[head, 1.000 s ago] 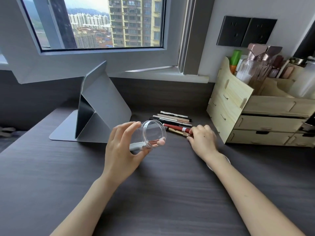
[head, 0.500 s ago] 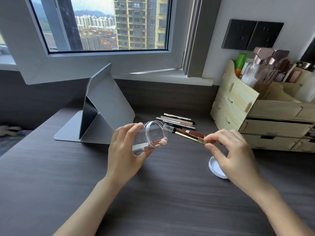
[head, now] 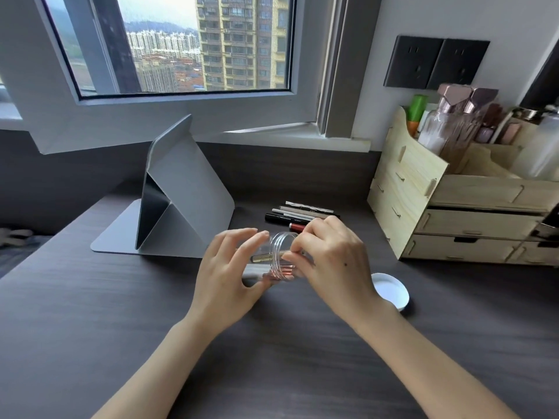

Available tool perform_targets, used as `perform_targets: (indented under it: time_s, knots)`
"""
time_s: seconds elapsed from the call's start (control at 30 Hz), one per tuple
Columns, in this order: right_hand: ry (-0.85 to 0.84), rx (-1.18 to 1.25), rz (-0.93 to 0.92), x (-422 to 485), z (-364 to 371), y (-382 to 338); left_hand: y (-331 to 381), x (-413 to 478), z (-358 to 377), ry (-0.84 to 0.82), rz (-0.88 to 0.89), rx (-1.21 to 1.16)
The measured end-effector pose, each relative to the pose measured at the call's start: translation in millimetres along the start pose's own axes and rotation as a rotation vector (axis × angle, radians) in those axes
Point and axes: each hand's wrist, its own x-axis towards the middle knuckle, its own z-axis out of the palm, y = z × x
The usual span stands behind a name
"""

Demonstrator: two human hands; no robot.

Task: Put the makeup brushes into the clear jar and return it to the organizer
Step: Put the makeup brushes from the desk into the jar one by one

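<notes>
Overhead, I saw my left hand [head: 225, 276] cupping the clear jar [head: 276, 257] sideways above the dark desk [head: 90, 328]; my right hand [head: 329, 258] pinched a brush at its mouth, below the window [head: 187, 43].

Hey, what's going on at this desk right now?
A person is loading makeup brushes into a clear jar. The left hand holds the jar tipped on its side above the desk, while the right hand is at its mouth, feeding in a gold-handled brush. More brushes lie behind. The white lid sits off, near the organizer.
</notes>
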Motion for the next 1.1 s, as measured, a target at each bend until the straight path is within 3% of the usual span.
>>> perform_targets:
  time_s: [0.13,0.23,0.27,0.33,0.4,0.5,0.67,0.83,1.1]
  knots:
    - [-0.02,0.14,-0.013,-1,3,6,-1,0,-1,-0.006,-0.008,0.004]
    - [0.002,0.492,0.209,-5,2,26,-3,2,-2,0.03,-0.036,0.022]
    - [0.026,0.477,0.309,-7,5,38,-3,2,-2,0.046,-0.05,0.028]
    - [-0.002,0.229,0.463,-12,20,71,-4,2,-2,0.073,-0.072,0.028]
    - [-0.18,-0.034,0.535,-16,35,98,-5,2,-2,0.08,-0.079,0.022]
    - [-0.378,-0.242,0.522,-18,51,117,-4,2,-3,0.059,-0.081,0.024]
    - [-0.367,-0.264,0.471,-12,56,121,-6,2,-3,0.057,-0.102,0.03]
    - [-0.358,-0.149,0.441,-14,55,120,-6,3,-2,0.055,-0.095,0.031]
    - [-0.01,0.581,0.662,-32,-19,100,-7,3,-4,0.043,-0.121,0.046]
